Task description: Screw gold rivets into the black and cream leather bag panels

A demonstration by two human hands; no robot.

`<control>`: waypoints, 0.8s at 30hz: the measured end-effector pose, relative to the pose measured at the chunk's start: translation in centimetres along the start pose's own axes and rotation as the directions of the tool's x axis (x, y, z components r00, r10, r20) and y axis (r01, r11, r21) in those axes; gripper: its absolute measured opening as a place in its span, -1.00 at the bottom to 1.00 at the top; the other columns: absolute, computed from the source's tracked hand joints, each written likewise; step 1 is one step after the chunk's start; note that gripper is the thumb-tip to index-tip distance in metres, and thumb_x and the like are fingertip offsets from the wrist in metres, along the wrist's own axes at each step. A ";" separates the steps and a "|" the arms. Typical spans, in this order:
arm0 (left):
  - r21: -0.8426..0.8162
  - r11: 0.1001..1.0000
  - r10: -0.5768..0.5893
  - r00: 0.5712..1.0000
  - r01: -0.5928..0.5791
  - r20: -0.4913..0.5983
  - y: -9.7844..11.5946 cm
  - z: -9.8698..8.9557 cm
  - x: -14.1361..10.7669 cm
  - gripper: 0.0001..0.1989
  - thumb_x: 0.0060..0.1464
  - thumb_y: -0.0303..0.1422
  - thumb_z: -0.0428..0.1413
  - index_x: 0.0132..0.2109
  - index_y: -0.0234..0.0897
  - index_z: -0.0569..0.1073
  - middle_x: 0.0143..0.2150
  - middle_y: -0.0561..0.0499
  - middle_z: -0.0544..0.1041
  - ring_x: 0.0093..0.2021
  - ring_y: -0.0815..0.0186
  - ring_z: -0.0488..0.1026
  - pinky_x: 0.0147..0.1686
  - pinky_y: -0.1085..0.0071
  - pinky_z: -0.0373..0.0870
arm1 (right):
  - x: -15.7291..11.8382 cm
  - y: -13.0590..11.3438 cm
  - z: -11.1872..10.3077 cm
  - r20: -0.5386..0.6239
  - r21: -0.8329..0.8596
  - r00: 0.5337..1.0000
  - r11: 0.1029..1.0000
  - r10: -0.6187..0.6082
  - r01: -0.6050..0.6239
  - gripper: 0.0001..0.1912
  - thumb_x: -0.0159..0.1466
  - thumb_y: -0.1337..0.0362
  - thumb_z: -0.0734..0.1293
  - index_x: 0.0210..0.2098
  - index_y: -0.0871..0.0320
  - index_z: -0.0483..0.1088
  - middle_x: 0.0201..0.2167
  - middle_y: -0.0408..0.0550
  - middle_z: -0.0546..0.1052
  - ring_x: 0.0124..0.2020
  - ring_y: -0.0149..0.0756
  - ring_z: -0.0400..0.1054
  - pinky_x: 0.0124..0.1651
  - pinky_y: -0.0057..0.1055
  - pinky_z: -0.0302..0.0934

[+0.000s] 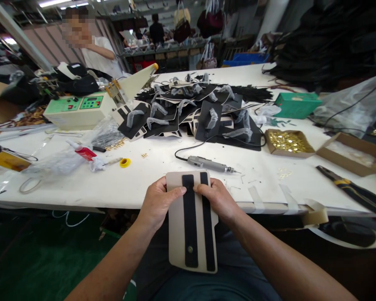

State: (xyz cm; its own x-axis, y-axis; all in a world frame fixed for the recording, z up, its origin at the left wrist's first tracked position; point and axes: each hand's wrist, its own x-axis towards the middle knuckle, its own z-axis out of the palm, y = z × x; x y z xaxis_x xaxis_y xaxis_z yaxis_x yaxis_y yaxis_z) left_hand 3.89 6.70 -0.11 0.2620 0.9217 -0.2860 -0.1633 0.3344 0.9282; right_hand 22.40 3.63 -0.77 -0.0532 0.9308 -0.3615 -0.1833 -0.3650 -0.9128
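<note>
Both hands hold a beige panel (pixel 176 225) with two black strips over the table's front edge. My left hand (pixel 158 200) grips its upper left side, thumb on the left strip. My right hand (pixel 217 198) grips the upper right side, its thumb tip near the same strip's top. A round metal stud (pixel 190 249) sits low on that strip. The fingers behind the panel are hidden. Just beyond the panel, a grey electric screwdriver (pixel 210 163) lies on the white table (pixel 144 184).
Black panels with plastic-wrapped handles (pixel 208 121) are piled mid-table. At right are a box of gold pieces (pixel 288 142), an open carton (pixel 351 155), a green box (pixel 297 104) and pliers (pixel 354 188). A green-fronted machine (pixel 78 112), glue bottle (pixel 85 152) and yellow tape (pixel 125 162) lie left. A person (pixel 100 56) stands beyond.
</note>
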 end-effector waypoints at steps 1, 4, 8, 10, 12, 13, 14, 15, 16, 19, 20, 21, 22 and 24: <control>0.001 1.000 -0.012 1.000 0.012 0.000 -0.2 -0.1 0.3 -0.58 -0.09 -0.32 0.45 -0.05 -0.31 0.62 -0.25 -0.03 0.70 -0.31 0.22 0.62 -0.21 0.30 0.57 | 0.2 0.1 0.0 -0.001 -0.005 1.000 1.000 0.005 -0.005 -0.83 0.17 0.18 0.40 -0.36 0.18 0.48 -0.42 -0.06 0.59 -0.45 -0.24 0.45 -0.39 -0.39 0.34; -0.025 0.998 -0.063 0.998 0.063 0.015 -0.8 -0.6 1.2 -0.59 -0.11 -0.34 0.45 -0.07 -0.32 0.63 -0.30 -0.01 0.69 -0.34 0.25 0.60 -0.23 0.32 0.56 | 1.1 0.2 -0.3 0.006 -0.042 1.000 0.999 0.016 -0.016 -0.87 0.15 0.22 0.38 -0.38 0.18 0.46 -0.46 -0.11 0.56 -0.47 -0.29 0.40 -0.43 -0.42 0.27; -0.054 0.986 -0.155 0.987 0.157 0.036 -1.3 -1.1 2.3 -0.60 -0.14 -0.36 0.46 -0.11 -0.35 0.62 -0.31 -0.03 0.69 -0.36 0.25 0.61 -0.26 0.33 0.56 | 2.2 -0.4 -1.0 0.063 -0.194 0.997 0.981 0.032 -0.020 -0.85 0.17 0.21 0.39 -0.43 0.17 0.43 -0.49 -0.17 0.50 -0.48 -0.34 0.34 -0.44 -0.45 0.19; -0.052 0.978 -0.202 0.978 0.204 0.050 -1.4 -1.4 2.9 -0.60 -0.15 -0.36 0.46 -0.12 -0.36 0.62 -0.31 -0.05 0.69 -0.37 0.23 0.61 -0.29 0.32 0.56 | 2.8 -0.8 -1.4 0.089 -0.279 0.996 0.960 0.025 0.000 -0.85 0.17 0.21 0.40 -0.42 0.18 0.46 -0.46 -0.17 0.51 -0.44 -0.34 0.34 -0.39 -0.45 0.19; -0.041 0.970 -0.239 0.969 0.241 0.063 -1.4 -1.6 3.3 -0.60 -0.16 -0.37 0.45 -0.13 -0.36 0.61 -0.32 -0.06 0.69 -0.37 0.21 0.62 -0.31 0.31 0.56 | 3.2 -1.0 -1.7 0.104 -0.337 0.995 0.941 0.010 0.026 -0.85 0.17 0.22 0.41 -0.39 0.19 0.48 -0.43 -0.16 0.53 -0.40 -0.33 0.37 -0.34 -0.44 0.21; -0.032 0.967 -0.252 0.965 0.254 0.067 -1.4 -1.7 3.6 -0.61 -0.16 -0.38 0.45 -0.13 -0.36 0.61 -0.32 -0.07 0.69 -0.37 0.21 0.62 -0.31 0.31 0.56 | 3.4 -1.1 -1.9 0.108 -0.353 0.994 0.935 0.003 0.036 -0.85 0.16 0.22 0.42 -0.37 0.20 0.49 -0.42 -0.16 0.53 -0.39 -0.33 0.37 -0.32 -0.44 0.22; -0.022 0.964 -0.262 0.963 0.264 0.069 -1.4 -1.8 3.8 -0.62 -0.15 -0.38 0.44 -0.13 -0.35 0.61 -0.32 -0.07 0.69 -0.37 0.20 0.63 -0.31 0.30 0.57 | 3.6 -1.1 -2.0 0.108 -0.362 0.994 0.931 -0.004 0.043 -0.84 0.16 0.21 0.43 -0.35 0.20 0.49 -0.42 -0.15 0.53 -0.38 -0.32 0.39 -0.31 -0.43 0.23; -0.010 0.962 -0.271 0.960 0.273 0.071 -1.4 -1.8 4.0 -0.63 -0.15 -0.39 0.44 -0.14 -0.35 0.61 -0.32 -0.08 0.69 -0.36 0.19 0.63 -0.31 0.29 0.57 | 3.8 -1.1 -2.1 0.101 -0.362 0.995 0.931 -0.008 0.044 -0.81 0.16 0.20 0.44 -0.31 0.20 0.50 -0.41 -0.15 0.54 -0.37 -0.31 0.40 -0.31 -0.43 0.24; 0.002 0.960 -0.281 0.957 0.281 0.071 -1.4 -1.8 4.3 -0.64 -0.15 -0.39 0.43 -0.13 -0.34 0.61 -0.31 -0.09 0.69 -0.35 0.18 0.64 -0.30 0.28 0.58 | 4.0 -1.1 -2.2 0.090 -0.357 0.996 0.933 -0.009 0.041 -0.78 0.16 0.19 0.45 -0.26 0.21 0.52 -0.39 -0.14 0.55 -0.36 -0.31 0.42 -0.31 -0.43 0.26; 0.038 0.954 -0.301 0.951 0.299 0.071 -1.6 -1.7 5.3 -0.65 -0.13 -0.41 0.41 -0.13 -0.33 0.61 -0.29 -0.11 0.70 -0.34 0.14 0.65 -0.29 0.25 0.60 | 4.6 -1.1 -2.5 0.049 -0.352 0.999 0.935 -0.016 0.032 -0.68 0.15 0.18 0.49 -0.13 0.19 0.55 -0.35 -0.11 0.59 -0.36 -0.30 0.46 -0.31 -0.41 0.32; 0.044 0.953 -0.304 0.950 0.301 0.074 -1.7 -1.6 5.7 -0.65 -0.13 -0.41 0.41 -0.13 -0.33 0.61 -0.29 -0.12 0.71 -0.34 0.14 0.65 -0.29 0.24 0.60 | 4.8 -1.2 -2.7 0.038 -0.359 0.999 0.933 -0.020 0.032 -0.67 0.15 0.19 0.50 -0.11 0.18 0.56 -0.34 -0.11 0.60 -0.36 -0.30 0.47 -0.31 -0.41 0.33; 0.048 0.951 -0.308 0.948 0.305 0.082 -1.8 -1.5 6.1 -0.65 -0.12 -0.41 0.41 -0.12 -0.33 0.61 -0.29 -0.13 0.71 -0.35 0.13 0.66 -0.29 0.22 0.61 | 5.0 -1.3 -2.8 0.029 -0.366 0.999 0.930 -0.025 0.034 -0.67 0.14 0.20 0.50 -0.12 0.18 0.57 -0.35 -0.11 0.61 -0.37 -0.30 0.48 -0.31 -0.41 0.34; 0.054 0.948 -0.316 0.944 0.312 0.091 -1.8 -1.4 6.5 -0.64 -0.12 -0.41 0.41 -0.12 -0.33 0.61 -0.29 -0.13 0.70 -0.35 0.11 0.66 -0.29 0.20 0.61 | 5.1 -1.4 -3.0 0.020 -0.366 0.999 0.930 -0.028 0.033 -0.69 0.13 0.21 0.51 -0.14 0.17 0.58 -0.35 -0.11 0.62 -0.37 -0.29 0.48 -0.32 -0.41 0.35; 0.070 0.937 -0.347 0.932 0.342 0.103 -1.7 -1.2 7.0 -0.61 -0.13 -0.41 0.41 -0.09 -0.33 0.60 -0.29 -0.15 0.70 -0.34 0.07 0.66 -0.28 0.15 0.62 | 5.3 -1.6 -3.4 0.006 -0.334 1.000 0.942 -0.012 0.013 -0.75 0.10 0.22 0.52 -0.22 0.15 0.60 -0.39 -0.11 0.63 -0.39 -0.28 0.49 -0.33 -0.40 0.37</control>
State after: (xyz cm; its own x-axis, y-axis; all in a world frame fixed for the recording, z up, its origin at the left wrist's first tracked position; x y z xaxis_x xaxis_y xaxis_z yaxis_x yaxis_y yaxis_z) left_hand 4.89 12.76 -3.95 0.3993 0.7225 -0.5645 0.0027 0.6147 0.7887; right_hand 25.76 9.11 -1.88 -0.0565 0.9353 -0.3494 0.1545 -0.3376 -0.9285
